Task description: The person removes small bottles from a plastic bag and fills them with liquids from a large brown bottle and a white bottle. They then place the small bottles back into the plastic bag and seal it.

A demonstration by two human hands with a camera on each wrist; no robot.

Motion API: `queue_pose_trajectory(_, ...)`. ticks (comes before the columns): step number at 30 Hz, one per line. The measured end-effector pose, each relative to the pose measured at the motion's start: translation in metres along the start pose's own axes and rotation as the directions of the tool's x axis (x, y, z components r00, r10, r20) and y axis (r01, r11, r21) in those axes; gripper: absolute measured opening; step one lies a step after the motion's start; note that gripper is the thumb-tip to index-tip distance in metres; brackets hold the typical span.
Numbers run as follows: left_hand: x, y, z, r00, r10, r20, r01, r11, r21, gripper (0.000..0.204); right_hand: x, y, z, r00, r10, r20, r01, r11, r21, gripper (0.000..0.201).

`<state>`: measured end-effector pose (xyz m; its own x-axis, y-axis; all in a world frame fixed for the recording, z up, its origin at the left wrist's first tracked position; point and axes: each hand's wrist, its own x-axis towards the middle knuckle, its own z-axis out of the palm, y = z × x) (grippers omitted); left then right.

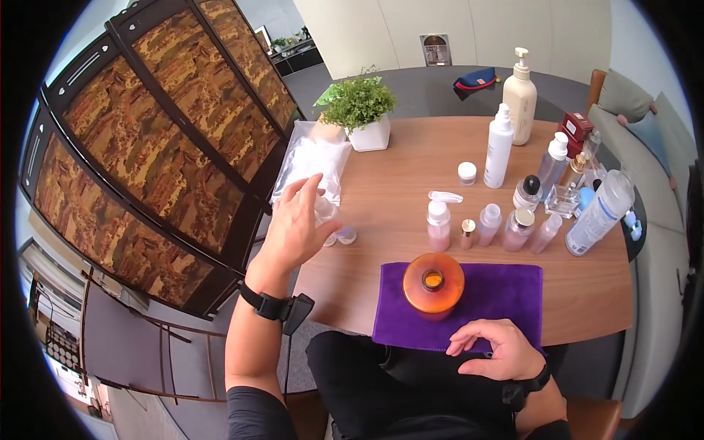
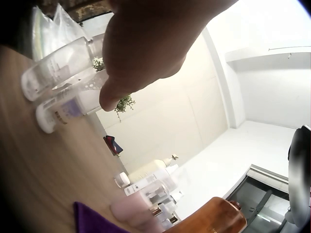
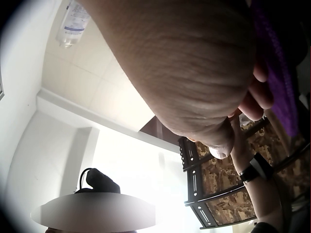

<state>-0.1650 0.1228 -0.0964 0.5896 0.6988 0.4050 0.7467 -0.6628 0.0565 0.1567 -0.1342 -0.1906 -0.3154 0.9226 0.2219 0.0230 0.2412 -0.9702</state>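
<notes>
My left hand (image 1: 291,226) is at the left of the table beside clear bottles (image 1: 326,210), its fingers loosely extended and the thumb apart. In the left wrist view, two clear bottles (image 2: 60,68) stand close together, and the left hand (image 2: 146,43) covers their upper ends; contact is unclear. The right hand (image 1: 499,350), fingers loosely bent and holding nothing, is over the front edge of a purple cloth (image 1: 506,293). An amber round bottle (image 1: 434,293) stands upright on that cloth. In the right wrist view, the right hand (image 3: 194,73) is beside the purple cloth (image 3: 278,73).
Several pink bottles (image 1: 438,236) and a small white jar (image 1: 467,173) stand behind the cloth. White pump bottles (image 1: 499,150) are further back. A tilted clear bottle (image 1: 598,216) is at the right. A potted plant (image 1: 369,133) and plastic bag (image 1: 312,158) are at back left.
</notes>
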Motion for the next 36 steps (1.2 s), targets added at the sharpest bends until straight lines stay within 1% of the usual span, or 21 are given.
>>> queue_pose_trajectory(4,0.000,-0.001,-0.002,1.000,-0.003,-0.022,0.002,0.999,-0.038,0.092,0.000,0.001,0.001,1.000,0.007,-0.003,-0.007,1.000,0.022,0.050)
queue_pose_trajectory(6,-0.002,0.000,-0.002,0.995,0.051,-0.090,-0.048,0.998,0.039,0.090,0.001,0.002,0.001,1.000,-0.005,-0.003,0.005,1.000,0.023,0.048)
queue_pose_trajectory(7,-0.003,0.003,-0.005,0.994,0.061,-0.089,-0.059,0.998,0.027,0.090,0.000,0.002,0.001,1.000,-0.017,-0.004,0.017,1.000,0.024,0.046)
queue_pose_trajectory(9,-0.002,0.014,-0.016,0.949,0.129,-0.286,-0.111,0.991,0.079,0.083,-0.001,-0.001,0.001,1.000,-0.003,-0.006,0.003,1.000,0.007,0.045)
queue_pose_trajectory(11,-0.004,0.036,-0.023,0.898,0.182,-0.400,-0.162,0.983,0.085,0.073,0.000,-0.001,0.001,1.000,0.008,-0.001,-0.008,1.000,-0.008,0.044)
queue_pose_trajectory(13,-0.006,0.059,-0.016,0.922,0.174,-0.345,-0.235,0.961,-0.144,0.073,0.000,0.001,0.002,1.000,-0.022,0.007,0.022,1.000,-0.004,0.044)
queue_pose_trajectory(14,-0.002,0.073,-0.015,0.933,0.232,-0.277,-0.293,0.934,-0.205,0.072,0.000,0.002,0.002,1.000,-0.027,0.002,0.027,1.000,-0.006,0.045)
queue_pose_trajectory(15,0.004,0.085,-0.010,0.939,0.269,-0.213,-0.328,0.887,-0.325,0.076,-0.001,0.002,0.002,1.000,-0.026,0.004,0.026,1.000,-0.009,0.045)
queue_pose_trajectory(18,0.021,0.105,0.020,0.936,0.306,-0.176,-0.351,0.855,-0.382,0.085,0.000,0.001,0.003,0.999,-0.042,-0.016,0.041,0.999,-0.009,0.042)
queue_pose_trajectory(20,0.033,0.109,0.042,0.985,0.162,-0.065,-0.168,0.781,-0.602,0.090,0.000,0.002,0.003,0.999,-0.026,-0.037,0.026,1.000,0.008,0.040)
queue_pose_trajectory(21,0.038,0.110,0.048,0.984,0.164,-0.070,-0.173,0.781,-0.601,0.090,-0.001,0.002,0.003,0.999,-0.029,-0.038,0.030,1.000,0.003,0.040)
queue_pose_trajectory(23,0.044,0.111,0.057,0.977,0.079,0.200,0.094,0.677,-0.730,0.089,-0.001,0.003,0.004,0.998,-0.030,-0.052,0.030,1.000,0.008,0.038)
queue_pose_trajectory(24,0.044,0.112,0.060,0.977,0.080,0.199,0.094,0.677,-0.730,0.089,-0.001,0.004,0.004,0.998,-0.030,-0.053,0.031,1.000,0.008,0.038)
queue_pose_trajectory(26,0.042,0.113,0.063,0.984,0.055,0.169,0.108,0.568,-0.816,0.087,-0.001,0.006,0.004,0.997,-0.036,-0.064,0.036,0.999,0.005,0.037)
queue_pose_trajectory(27,0.038,0.111,0.062,0.984,0.056,0.172,0.110,0.570,-0.814,0.087,-0.002,0.006,0.004,0.997,-0.036,-0.066,0.036,0.999,0.008,0.037)
queue_pose_trajectory(29,0.025,0.103,0.053,0.993,-0.041,0.107,0.112,0.555,-0.824,0.086,-0.001,0.006,0.005,0.996,-0.034,-0.088,0.034,0.999,0.000,0.036)
queue_pose_trajectory(30,0.015,0.100,0.044,0.996,-0.075,0.053,0.087,0.588,-0.804,0.085,0.000,0.006,0.005,0.996,-0.033,-0.086,0.034,0.999,0.005,0.036)
queue_pose_trajectory(31,0.003,0.097,0.033,0.995,-0.079,0.057,0.093,0.590,-0.802,0.085,0.000,0.004,0.006,0.995,-0.032,-0.099,0.032,1.000,-0.001,0.036)
queue_pose_trajectory(33,-0.025,0.093,0.009,0.982,-0.142,-0.126,-0.015,0.601,-0.799,0.084,0.000,0.005,0.006,0.994,-0.028,-0.105,0.028,1.000,-0.004,0.037)
queue_pose_trajectory(35,-0.059,0.095,-0.013,0.960,-0.215,-0.181,-0.040,0.533,-0.845,0.082,-0.001,0.006,0.006,0.992,-0.069,-0.108,0.066,0.997,-0.038,0.039)
queue_pose_trajectory(36,-0.074,0.112,-0.033,0.937,-0.336,-0.093,0.051,0.395,-0.917,0.089,0.000,0.005,0.005,0.992,-0.062,-0.108,0.058,0.998,-0.036,0.039)
